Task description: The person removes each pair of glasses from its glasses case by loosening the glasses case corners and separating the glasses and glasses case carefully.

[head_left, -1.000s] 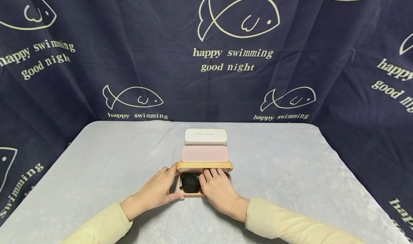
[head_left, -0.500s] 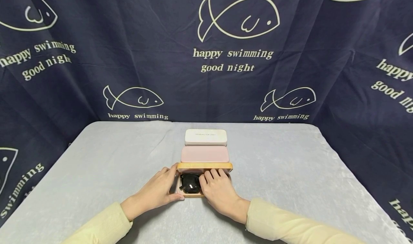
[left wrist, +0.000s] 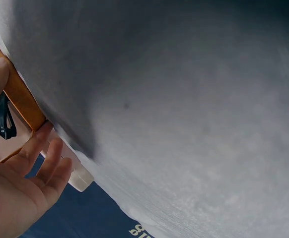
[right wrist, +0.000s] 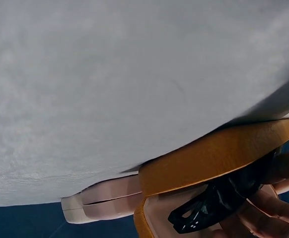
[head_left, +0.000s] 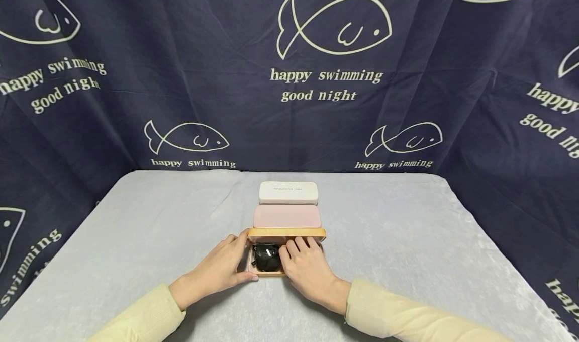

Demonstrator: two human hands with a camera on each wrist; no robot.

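An orange eyeglass case point(head_left: 287, 233) with a pale pink lining lies open at the near middle of the table, its lid raised at the back. Folded black sunglasses point(head_left: 267, 257) lie in its lower half. My left hand point(head_left: 219, 262) grips the case's left end, thumb on the front corner and fingers at the back. Over the right part of the sunglasses is my right hand point(head_left: 307, 269), fingers curled down on the frame and hiding the right lens. In the right wrist view, the fingers point(right wrist: 276, 206) sit against the black frame.
Directly behind the open case lies a closed pink case point(head_left: 287, 216). Behind that comes a closed white case point(head_left: 288, 192) with small lettering. A pale grey-blue cloth covers the table point(head_left: 398, 241). Dark blue curtains point(head_left: 253, 105) with fish prints surround its back and sides.
The sunglasses' visible lens has tilted slightly and now shows a bright reflection. Both hands and the case stay almost where they were.
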